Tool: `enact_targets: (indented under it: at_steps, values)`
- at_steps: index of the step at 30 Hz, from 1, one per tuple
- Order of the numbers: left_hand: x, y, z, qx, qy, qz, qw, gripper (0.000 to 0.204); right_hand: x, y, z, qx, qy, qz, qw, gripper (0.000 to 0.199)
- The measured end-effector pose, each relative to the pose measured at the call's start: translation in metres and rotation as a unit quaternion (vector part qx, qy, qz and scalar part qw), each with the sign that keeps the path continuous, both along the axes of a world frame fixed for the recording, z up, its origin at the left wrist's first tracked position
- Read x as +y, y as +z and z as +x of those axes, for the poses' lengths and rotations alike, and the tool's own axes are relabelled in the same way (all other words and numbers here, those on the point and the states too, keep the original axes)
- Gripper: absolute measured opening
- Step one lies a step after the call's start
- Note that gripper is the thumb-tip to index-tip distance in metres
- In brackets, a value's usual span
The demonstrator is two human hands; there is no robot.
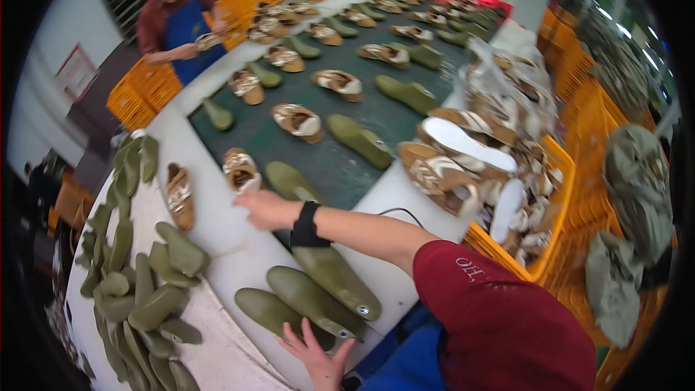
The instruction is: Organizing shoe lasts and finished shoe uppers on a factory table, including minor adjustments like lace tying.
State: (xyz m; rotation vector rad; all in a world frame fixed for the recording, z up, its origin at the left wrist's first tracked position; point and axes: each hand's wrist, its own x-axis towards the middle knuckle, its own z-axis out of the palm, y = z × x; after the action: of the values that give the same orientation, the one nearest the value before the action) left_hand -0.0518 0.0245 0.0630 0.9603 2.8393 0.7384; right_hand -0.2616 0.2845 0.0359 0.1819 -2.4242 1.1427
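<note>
My right hand point(264, 208) reached flat, fingers together, touching a green shoe last point(291, 181) at the near edge of the conveyor belt point(318, 156). My left hand point(318, 358), fingers spread, pressed three more lasts point(311, 300) just below that belt.

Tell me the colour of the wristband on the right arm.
Black wristband, clearest in the head view, just behind the right hand.

Right hand point(264, 208) blurred, fingers indistinct, grip unclear. Left hand point(318, 358) cut off at the wrist by the lower edge. Far shoes point(405, 0) on the worktop point(217, 224) too small to tell.
</note>
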Motion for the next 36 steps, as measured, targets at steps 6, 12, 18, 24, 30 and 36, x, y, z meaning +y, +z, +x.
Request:
enact_targets:
  at_steps: [6,12,18,24,30,36]
  values:
    - [0.008,-0.027,-0.002,-0.043,-0.065,0.021,0.997,0.103,0.013,0.104,0.286,-0.108,0.072,0.066,0.989,0.027]
    - [-0.014,-0.017,-0.001,-0.019,-0.047,-0.035,0.998,0.096,0.118,0.046,0.409,-0.293,-0.203,0.299,0.885,0.018]
    - [0.056,0.052,0.024,0.075,-0.093,0.000,0.993,0.086,0.132,0.000,0.413,-0.185,-0.208,0.242,0.929,0.008]
    - [0.161,0.016,0.055,-0.041,-0.293,0.005,0.955,0.096,0.092,0.012,0.391,-0.103,-0.027,-0.058,0.993,0.030]
    - [0.211,-0.022,0.068,0.054,-0.316,-0.038,0.946,0.076,0.294,0.061,0.437,0.004,-0.379,0.221,0.899,0.036]
    - [0.211,-0.022,0.064,0.038,-0.299,-0.017,0.953,0.078,0.336,0.050,0.438,-0.281,-0.386,0.239,0.845,0.037]
